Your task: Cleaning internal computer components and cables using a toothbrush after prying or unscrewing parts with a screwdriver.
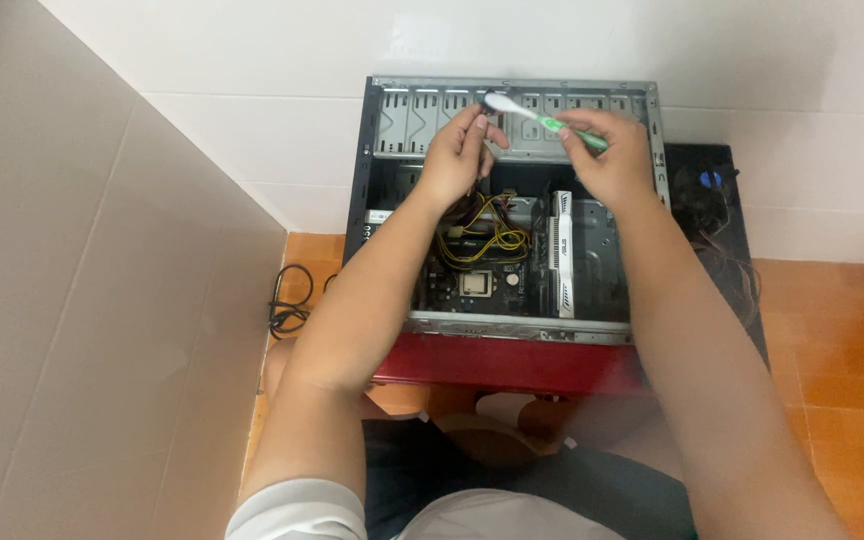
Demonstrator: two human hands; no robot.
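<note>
White tiled wall, orange floor | open computer case (512,100) on red stool (512,362) | right hand (607,150) pinches green-handled toothbrush (542,120) over case's far edge, axis running up-left, head toward left hand (460,150) | left hand loosely curled, empty, touching near head

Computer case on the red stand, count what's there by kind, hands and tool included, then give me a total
Open computer case: 1
Red stand: 1
Hands: 2, left hand and right hand
Green and white toothbrush, in the right hand: 1
White graphics card: 1
Yellow and black cable bundle: 1
Black cord on the floor: 1
Total: 8
</note>
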